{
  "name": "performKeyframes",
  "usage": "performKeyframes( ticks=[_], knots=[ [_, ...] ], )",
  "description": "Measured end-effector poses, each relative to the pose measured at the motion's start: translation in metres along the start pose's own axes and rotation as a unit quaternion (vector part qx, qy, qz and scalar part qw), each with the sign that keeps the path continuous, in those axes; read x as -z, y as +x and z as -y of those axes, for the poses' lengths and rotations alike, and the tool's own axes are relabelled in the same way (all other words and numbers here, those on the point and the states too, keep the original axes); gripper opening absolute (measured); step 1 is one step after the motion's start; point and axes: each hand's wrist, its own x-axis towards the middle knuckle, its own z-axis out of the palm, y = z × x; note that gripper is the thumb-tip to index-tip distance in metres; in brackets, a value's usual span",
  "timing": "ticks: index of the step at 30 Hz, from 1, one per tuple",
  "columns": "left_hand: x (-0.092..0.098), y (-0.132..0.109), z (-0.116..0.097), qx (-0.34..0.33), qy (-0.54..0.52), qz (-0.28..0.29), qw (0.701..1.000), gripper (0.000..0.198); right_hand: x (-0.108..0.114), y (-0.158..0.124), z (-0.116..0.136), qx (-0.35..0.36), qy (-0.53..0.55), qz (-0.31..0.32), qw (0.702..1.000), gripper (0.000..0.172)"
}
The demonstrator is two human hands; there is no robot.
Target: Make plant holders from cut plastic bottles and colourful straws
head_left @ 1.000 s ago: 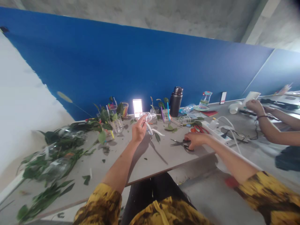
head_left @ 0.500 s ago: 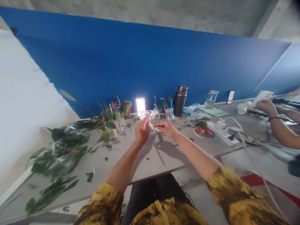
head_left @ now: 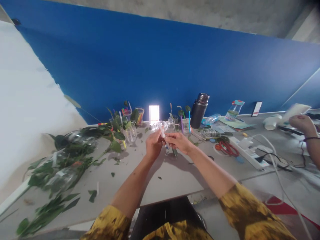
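My left hand is closed round a small clear plastic bottle, held on its side above the grey table. My right hand meets it from the right, fingers pinched on a white strip that hangs from the bottle. A green stem or leaf piece dangles below both hands. Black scissors lie on the table just right of my right forearm, untouched.
Leafy cuttings and clear cups with coloured straws crowd the left. A dark flask, a red cord, a white power strip with cables lie right. Another person's hand holds a white object at far right.
My right hand left the scissors on the table and came up to the bottle, where it now pinches the white strip. The view turned slightly right and down.
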Motion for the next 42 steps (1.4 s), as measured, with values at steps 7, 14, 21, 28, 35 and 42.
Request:
performKeyframes(
  ticks=[7,14,21,28,35,42],
  knots=[
    [0.005,0.004,0.011,0.051,-0.061,-0.022,0.997,0.066,-0.004,0.015,-0.009,0.033,-0.065,-0.011,0.997,0.023],
    [0.003,0.007,0.025,0.118,-0.115,-0.055,0.985,0.058,0.005,0.028,-0.025,0.050,-0.079,-0.025,0.995,0.023],
    [0.005,0.004,0.020,0.117,-0.114,-0.057,0.985,0.041,0.002,0.027,-0.043,0.019,0.025,0.011,0.999,0.019],
    [0.009,0.004,0.019,0.003,-0.054,-0.048,0.997,0.035,-0.006,0.029,-0.041,-0.030,0.198,0.013,0.980,0.019],
    [0.003,-0.002,0.013,-0.068,-0.070,-0.021,0.995,0.039,-0.011,0.030,-0.048,-0.069,0.273,0.022,0.959,0.026],
    [0.002,-0.001,0.000,0.026,-0.110,-0.075,0.991,0.043,-0.011,0.028,-0.069,-0.088,0.279,-0.039,0.955,0.035]
  ],
)
